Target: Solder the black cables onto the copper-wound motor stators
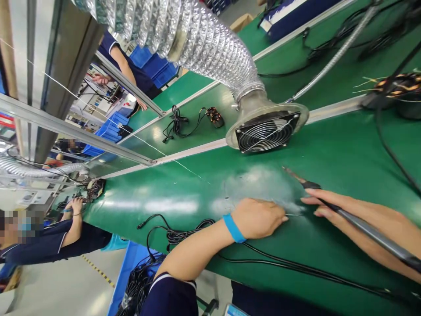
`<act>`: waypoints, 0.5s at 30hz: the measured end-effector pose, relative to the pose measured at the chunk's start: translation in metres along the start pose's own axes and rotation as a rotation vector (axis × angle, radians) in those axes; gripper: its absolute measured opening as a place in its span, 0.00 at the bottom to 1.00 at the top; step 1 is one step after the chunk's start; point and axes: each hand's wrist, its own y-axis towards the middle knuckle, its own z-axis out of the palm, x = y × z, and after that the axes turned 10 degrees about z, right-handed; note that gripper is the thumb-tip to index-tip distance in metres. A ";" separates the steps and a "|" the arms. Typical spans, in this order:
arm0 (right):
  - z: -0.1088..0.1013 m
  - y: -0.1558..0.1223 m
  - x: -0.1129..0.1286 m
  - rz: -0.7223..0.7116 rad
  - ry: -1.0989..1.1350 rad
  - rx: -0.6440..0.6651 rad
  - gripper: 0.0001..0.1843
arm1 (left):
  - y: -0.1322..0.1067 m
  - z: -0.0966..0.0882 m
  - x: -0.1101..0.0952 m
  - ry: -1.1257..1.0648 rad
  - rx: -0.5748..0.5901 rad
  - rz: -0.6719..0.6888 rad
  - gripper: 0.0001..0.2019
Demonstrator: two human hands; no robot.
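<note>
My left hand (258, 218), with a blue band at the wrist, is closed low over the green bench. A short end of thin silvery solder wire (294, 214) sticks out from its fingertips. In my right hand (368, 210) is a soldering iron (365, 228), held like a pen. Its tip (289, 171) points up and left, above the bench surface and apart from the wire. Below my left forearm lies a coiled black cable (184, 235), whose strands run right along the bench's near edge.
A fume fan (268, 134) on a silver duct (210, 44) hangs beyond my hands. A thin white strand (148, 142) crosses from upper left. Wound motor parts (215, 117) and cables lie farther back. A blue bin (123, 274) stands below left; a co-worker (66, 239) is at far left.
</note>
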 end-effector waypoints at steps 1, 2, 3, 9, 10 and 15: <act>0.002 0.002 0.003 -0.043 0.014 -0.003 0.18 | 0.008 -0.002 -0.006 -0.009 0.000 0.008 0.16; 0.004 0.003 0.007 -0.072 0.027 -0.022 0.17 | 0.014 -0.005 -0.012 -0.020 0.008 0.003 0.16; 0.005 0.004 0.010 -0.088 0.033 -0.079 0.16 | 0.019 -0.009 -0.016 -0.031 0.020 -0.012 0.16; -0.011 0.010 0.036 -0.217 -0.043 -0.114 0.15 | -0.004 -0.026 -0.020 -0.050 0.096 -0.168 0.20; -0.020 0.011 0.040 -0.243 -0.086 -0.117 0.15 | -0.016 -0.026 -0.017 -0.045 0.122 -0.217 0.20; -0.065 -0.012 0.040 -0.225 -0.249 -0.135 0.18 | -0.115 -0.005 -0.004 -0.063 0.017 -0.536 0.21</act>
